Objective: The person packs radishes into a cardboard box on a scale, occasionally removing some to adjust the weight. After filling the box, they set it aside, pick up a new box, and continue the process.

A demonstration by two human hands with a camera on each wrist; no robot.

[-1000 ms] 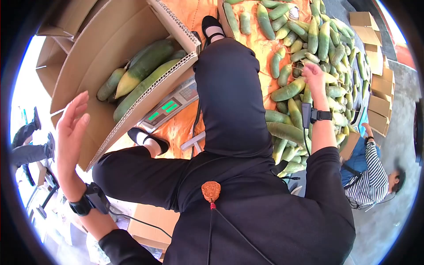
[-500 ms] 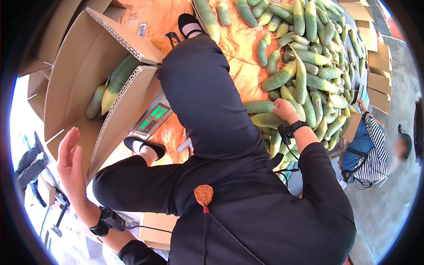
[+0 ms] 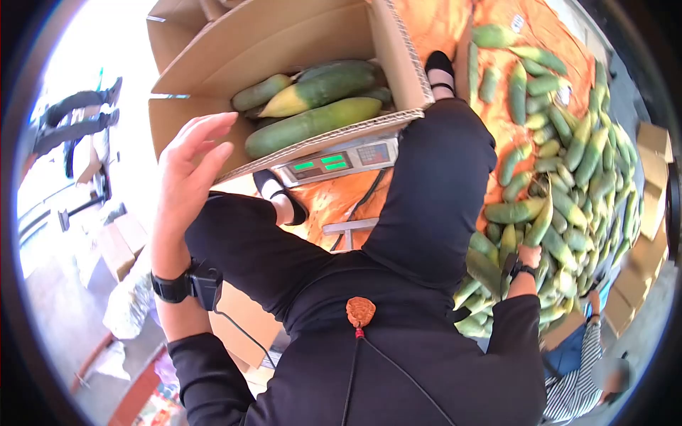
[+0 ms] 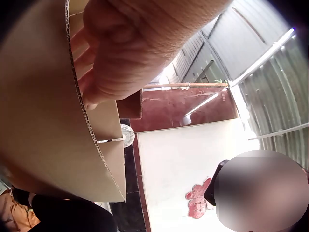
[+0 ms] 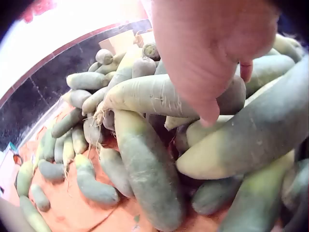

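On the right, my right hand [image 3: 529, 255] grips a green radish [image 3: 541, 220] near its thick end, on top of the pile. In the right wrist view the thumb [image 5: 209, 113] lies against the near side of that radish [image 5: 149, 94], and its pale tip points left. My left hand [image 3: 192, 167] holds nothing; its fingers are loosely bent beside the near left edge of a cardboard box [image 3: 284, 32]. Inside the box lie several large green radishes [image 3: 312, 128]. Seen from the left wrist, the fingers overlap the box's rim.
A weighing scale [image 3: 334, 162] with lit green digits stands under the box. Loose radishes [image 3: 518, 92] lie on an orange sheet [image 3: 419, 28]. More cardboard boxes [image 3: 643, 241] stand at the far right, near a person in a striped top [image 3: 575, 376]. My knees are between box and pile.
My right hand went from above the pile down to its near side and now holds a radish. The view has swung left, then back right. The left hand stays by the box, without a hold.
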